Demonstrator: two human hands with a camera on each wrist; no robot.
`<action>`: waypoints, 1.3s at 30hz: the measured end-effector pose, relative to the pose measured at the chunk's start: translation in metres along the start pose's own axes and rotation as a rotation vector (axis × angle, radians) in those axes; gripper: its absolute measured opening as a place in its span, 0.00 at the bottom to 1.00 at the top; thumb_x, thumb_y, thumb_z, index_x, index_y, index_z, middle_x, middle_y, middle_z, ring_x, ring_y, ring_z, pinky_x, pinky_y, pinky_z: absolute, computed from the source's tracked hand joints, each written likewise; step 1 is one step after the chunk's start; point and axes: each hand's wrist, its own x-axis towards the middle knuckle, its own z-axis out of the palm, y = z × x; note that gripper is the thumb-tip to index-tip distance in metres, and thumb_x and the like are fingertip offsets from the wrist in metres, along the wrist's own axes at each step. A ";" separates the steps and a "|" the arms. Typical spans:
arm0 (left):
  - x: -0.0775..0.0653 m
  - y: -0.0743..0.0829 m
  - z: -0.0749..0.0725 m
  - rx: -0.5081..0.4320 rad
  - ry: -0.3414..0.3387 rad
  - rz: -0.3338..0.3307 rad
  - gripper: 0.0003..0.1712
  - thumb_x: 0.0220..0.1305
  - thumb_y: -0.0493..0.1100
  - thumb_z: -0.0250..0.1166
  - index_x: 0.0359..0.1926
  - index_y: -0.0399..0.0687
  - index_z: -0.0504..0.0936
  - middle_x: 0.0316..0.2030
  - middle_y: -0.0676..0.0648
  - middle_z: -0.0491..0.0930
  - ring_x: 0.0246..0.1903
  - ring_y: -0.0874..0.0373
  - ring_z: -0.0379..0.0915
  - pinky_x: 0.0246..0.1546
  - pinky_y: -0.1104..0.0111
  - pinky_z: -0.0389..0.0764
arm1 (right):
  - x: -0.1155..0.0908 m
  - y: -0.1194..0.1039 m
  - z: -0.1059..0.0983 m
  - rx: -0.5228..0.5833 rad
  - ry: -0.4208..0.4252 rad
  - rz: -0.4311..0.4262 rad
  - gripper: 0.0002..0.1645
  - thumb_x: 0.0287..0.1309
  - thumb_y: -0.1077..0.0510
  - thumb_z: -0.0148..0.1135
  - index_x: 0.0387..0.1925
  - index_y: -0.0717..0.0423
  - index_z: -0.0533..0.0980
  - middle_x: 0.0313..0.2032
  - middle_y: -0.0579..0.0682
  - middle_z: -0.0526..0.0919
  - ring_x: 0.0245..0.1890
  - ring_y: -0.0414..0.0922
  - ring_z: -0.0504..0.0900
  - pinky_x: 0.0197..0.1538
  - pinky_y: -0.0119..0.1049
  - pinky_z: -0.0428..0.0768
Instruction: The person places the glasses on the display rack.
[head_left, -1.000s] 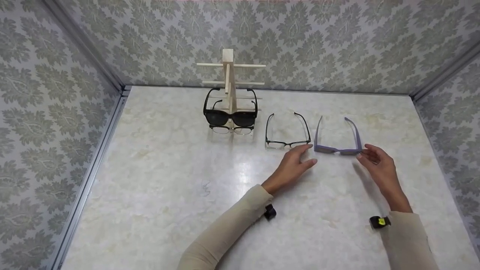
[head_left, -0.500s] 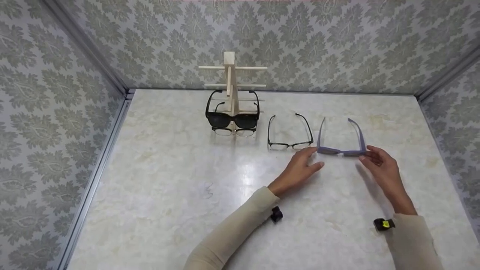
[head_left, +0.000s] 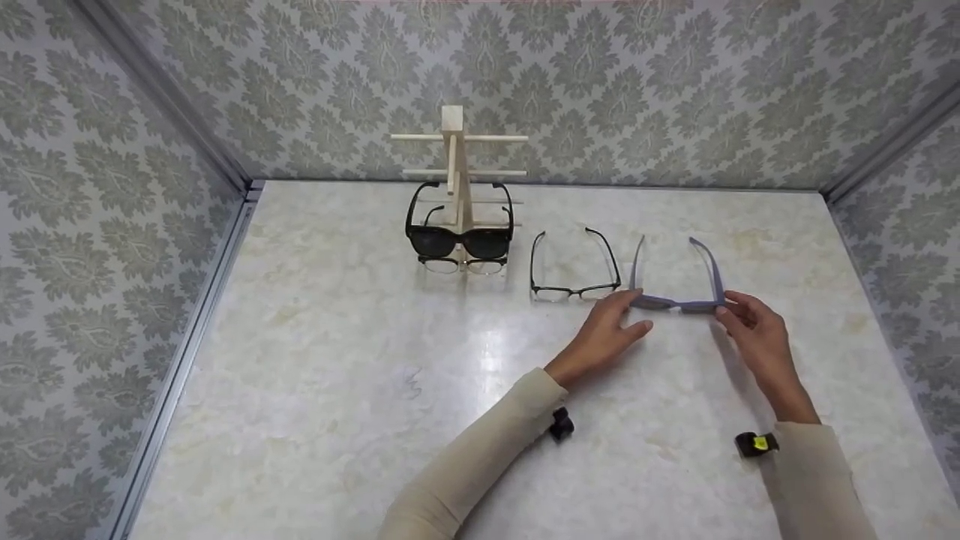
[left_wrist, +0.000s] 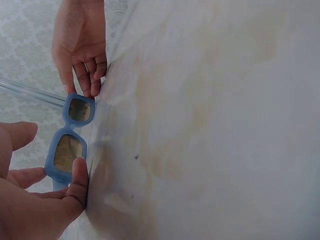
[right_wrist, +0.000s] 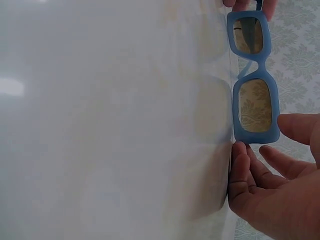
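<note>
My left hand (head_left: 600, 330) is touching one corner of the blue-framed sunglasses (head_left: 697, 306) with nearly straight fingers; my right hand (head_left: 761, 334) is pinching the other corner. From this distance I am seeing that pair sitting on the table (head_left: 337, 315), near the dark-framed clear glasses (head_left: 575, 292). Black sunglasses (head_left: 484, 242) and another clear-lensed pair (head_left: 480, 260) are hanging low on the wooden stand (head_left: 460, 169). I am judging the work about half done: two pairs are up, two are left.

In the left wrist view, the blue glasses (left_wrist: 69, 128) are partly hidden by the left hand (left_wrist: 37, 209), cut off at the edge.
</note>
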 end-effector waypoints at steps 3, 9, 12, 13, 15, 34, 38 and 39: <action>0.000 0.001 0.000 -0.008 -0.005 -0.015 0.36 0.82 0.53 0.66 0.82 0.45 0.71 0.78 0.45 0.72 0.76 0.56 0.67 0.78 0.66 0.67 | 0.000 0.001 0.000 0.011 0.006 -0.003 0.32 0.86 0.52 0.58 0.80 0.62 0.70 0.66 0.66 0.81 0.48 0.29 0.80 0.48 0.20 0.82; -0.001 0.007 0.000 -0.035 0.022 -0.071 0.33 0.82 0.50 0.67 0.80 0.46 0.74 0.73 0.50 0.77 0.67 0.61 0.76 0.68 0.69 0.76 | -0.002 0.004 -0.004 0.087 0.040 -0.022 0.31 0.84 0.51 0.60 0.78 0.62 0.73 0.56 0.50 0.87 0.48 0.33 0.85 0.48 0.23 0.85; -0.010 0.031 -0.013 -0.081 0.039 -0.093 0.30 0.80 0.44 0.67 0.78 0.42 0.77 0.69 0.46 0.80 0.63 0.58 0.79 0.65 0.69 0.79 | -0.005 0.002 -0.005 0.124 0.060 -0.012 0.31 0.84 0.48 0.60 0.76 0.62 0.75 0.51 0.41 0.87 0.48 0.34 0.86 0.48 0.23 0.87; -0.013 0.039 -0.017 -0.089 0.045 -0.099 0.30 0.80 0.43 0.67 0.77 0.41 0.77 0.68 0.46 0.81 0.63 0.58 0.80 0.65 0.69 0.79 | -0.006 0.001 -0.005 0.136 0.069 -0.007 0.31 0.84 0.47 0.60 0.75 0.62 0.76 0.50 0.40 0.87 0.48 0.35 0.87 0.48 0.24 0.87; -0.021 0.054 -0.027 -0.118 0.052 -0.110 0.28 0.80 0.41 0.66 0.76 0.39 0.78 0.68 0.43 0.81 0.63 0.54 0.80 0.65 0.69 0.79 | -0.008 -0.001 -0.006 0.150 0.089 0.005 0.30 0.84 0.46 0.59 0.72 0.63 0.78 0.47 0.39 0.88 0.47 0.35 0.87 0.46 0.24 0.87; -0.040 0.078 -0.047 -0.247 0.113 -0.082 0.23 0.82 0.41 0.66 0.72 0.40 0.82 0.67 0.43 0.81 0.57 0.61 0.82 0.53 0.74 0.83 | -0.025 -0.012 -0.012 0.473 0.060 -0.019 0.29 0.78 0.53 0.69 0.69 0.69 0.77 0.41 0.48 0.90 0.42 0.40 0.92 0.46 0.28 0.90; -0.045 0.084 -0.056 -0.263 0.101 -0.061 0.24 0.82 0.43 0.66 0.73 0.43 0.81 0.68 0.44 0.80 0.59 0.61 0.81 0.56 0.73 0.83 | -0.030 -0.016 -0.014 0.563 0.022 -0.077 0.29 0.77 0.57 0.70 0.68 0.71 0.77 0.42 0.52 0.90 0.43 0.43 0.93 0.48 0.32 0.91; -0.045 0.085 -0.058 -0.270 0.103 -0.056 0.24 0.82 0.43 0.67 0.73 0.43 0.81 0.68 0.43 0.80 0.59 0.60 0.81 0.56 0.73 0.83 | -0.032 -0.017 -0.015 0.561 0.010 -0.088 0.28 0.77 0.56 0.70 0.69 0.70 0.77 0.43 0.52 0.90 0.44 0.43 0.93 0.49 0.33 0.91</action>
